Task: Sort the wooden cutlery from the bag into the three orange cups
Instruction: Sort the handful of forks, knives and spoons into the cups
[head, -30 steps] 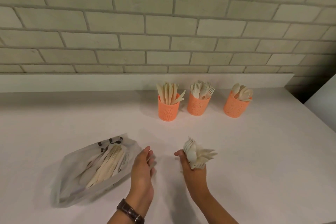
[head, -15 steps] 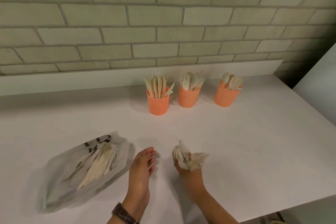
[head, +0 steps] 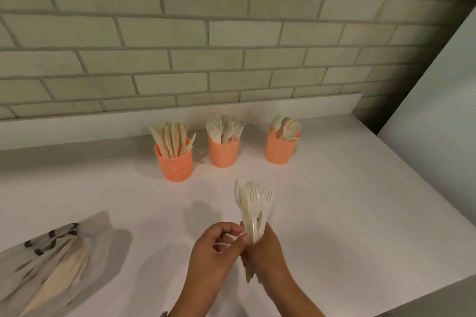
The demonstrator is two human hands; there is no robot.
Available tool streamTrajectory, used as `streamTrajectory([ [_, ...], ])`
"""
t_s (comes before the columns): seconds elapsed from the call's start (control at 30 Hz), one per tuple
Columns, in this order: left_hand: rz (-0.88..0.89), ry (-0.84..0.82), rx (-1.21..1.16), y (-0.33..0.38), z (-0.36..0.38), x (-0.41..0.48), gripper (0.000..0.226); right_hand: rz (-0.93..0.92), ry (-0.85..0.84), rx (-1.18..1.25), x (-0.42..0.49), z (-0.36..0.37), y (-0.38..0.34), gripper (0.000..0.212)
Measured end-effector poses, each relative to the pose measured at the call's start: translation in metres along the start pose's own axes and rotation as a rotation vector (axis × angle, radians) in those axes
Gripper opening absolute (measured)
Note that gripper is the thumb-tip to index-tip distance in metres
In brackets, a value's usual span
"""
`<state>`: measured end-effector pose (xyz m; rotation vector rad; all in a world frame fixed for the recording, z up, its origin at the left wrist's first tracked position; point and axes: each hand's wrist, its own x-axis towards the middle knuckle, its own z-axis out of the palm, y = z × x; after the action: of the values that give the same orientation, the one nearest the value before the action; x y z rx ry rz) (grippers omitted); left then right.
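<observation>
Three orange cups stand in a row near the wall: the left cup (head: 174,165) holds knives, the middle cup (head: 223,153) forks, the right cup (head: 280,149) spoons. My right hand (head: 268,249) grips a bunch of wooden cutlery (head: 252,206), spoons and forks pointing up. My left hand (head: 216,252) touches the bunch's handles with its fingertips curled in. The translucent bag (head: 49,265) lies at the lower left with more cutlery inside.
The white countertop (head: 347,213) ends at an edge on the right and lower right. A brick wall (head: 206,46) rises behind a low white ledge. A pale panel (head: 438,85) stands at the far right.
My left hand has moved right from beside the bag and now meets the bunch in my right hand. The bunch stands more upright. The view has shifted to the right.
</observation>
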<state>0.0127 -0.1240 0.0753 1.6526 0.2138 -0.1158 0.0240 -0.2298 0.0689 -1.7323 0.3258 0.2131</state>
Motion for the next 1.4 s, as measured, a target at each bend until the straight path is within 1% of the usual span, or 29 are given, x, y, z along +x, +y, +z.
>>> streamTrajectory([
  [0.1, -0.002, 0.055, -0.01, 0.007, 0.045, 0.006, 0.017, -0.065, -0.024, -0.031, 0.011, -0.032, 0.01, 0.023],
  [0.17, -0.019, 0.094, -0.03, 0.014, 0.074, 0.01, 0.018, -0.086, -0.059, -0.086, 0.019, -0.056, 0.017, 0.03],
  [0.23, -0.014, 0.136, -0.034, 0.021, 0.1, 0.015, 0.018, -0.129, -0.106, -0.077, 0.029, -0.083, 0.018, 0.034],
  [0.3, 0.008, 0.166, -0.045, 0.028, 0.122, 0.021, 0.014, -0.163, -0.181, -0.047, 0.04, -0.111, 0.013, 0.033],
  [0.33, 0.032, 0.169, -0.055, 0.032, 0.132, 0.024, 0.011, -0.166, -0.228, -0.029, 0.045, -0.125, 0.009, 0.027],
  [0.37, 0.056, 0.163, -0.06, 0.037, 0.141, 0.026, 0.007, -0.151, -0.281, 0.007, 0.05, -0.138, 0.006, 0.018],
  [0.4, 0.075, 0.153, -0.062, 0.042, 0.149, 0.027, 0.007, -0.124, -0.332, 0.05, 0.054, -0.15, 0.003, 0.016],
  [0.47, 0.085, 0.152, -0.103, 0.053, 0.161, 0.028, 0.009, -0.064, -0.413, 0.18, 0.061, -0.172, -0.002, 0.03],
  [0.57, 0.08, 0.203, -0.145, 0.064, 0.171, 0.029, 0.009, -0.003, -0.559, 0.372, 0.07, -0.193, -0.007, 0.029],
  [0.7, 0.065, 0.282, -0.065, 0.072, 0.181, 0.032, 0.008, 0.018, -0.659, 0.367, 0.077, -0.204, -0.01, 0.049],
  [0.77, 0.043, 0.31, -0.053, 0.076, 0.182, 0.033, 0.009, 0.022, -0.688, 0.378, 0.077, -0.204, -0.015, 0.049],
  [0.83, 0.018, 0.344, -0.061, 0.078, 0.178, 0.035, 0.013, 0.038, -0.703, 0.423, 0.078, -0.201, -0.019, 0.046],
  [0.93, -0.008, 0.351, -0.11, 0.078, 0.169, 0.039, 0.019, 0.057, -0.714, 0.48, 0.079, -0.193, -0.022, 0.048],
  [1.0, -0.029, 0.325, -0.146, 0.077, 0.163, 0.042, 0.018, 0.052, -0.703, 0.489, 0.077, -0.188, -0.025, 0.048],
  [1.1, -0.059, 0.24, -0.214, 0.078, 0.156, 0.042, 0.013, 0.032, -0.675, 0.461, 0.076, -0.183, -0.028, 0.048],
  [1.2, -0.037, 0.185, -0.208, 0.078, 0.148, 0.04, 0.01, 0.024, -0.625, 0.404, 0.073, -0.178, -0.029, 0.044],
  [1.33, -0.011, 0.248, -0.127, 0.072, 0.14, 0.043, 0.008, 0.011, -0.572, 0.383, 0.071, -0.172, -0.032, 0.034],
  [1.4, -0.006, 0.282, -0.113, 0.07, 0.138, 0.046, 0.01, -0.012, -0.553, 0.365, 0.071, -0.17, -0.033, 0.034],
])
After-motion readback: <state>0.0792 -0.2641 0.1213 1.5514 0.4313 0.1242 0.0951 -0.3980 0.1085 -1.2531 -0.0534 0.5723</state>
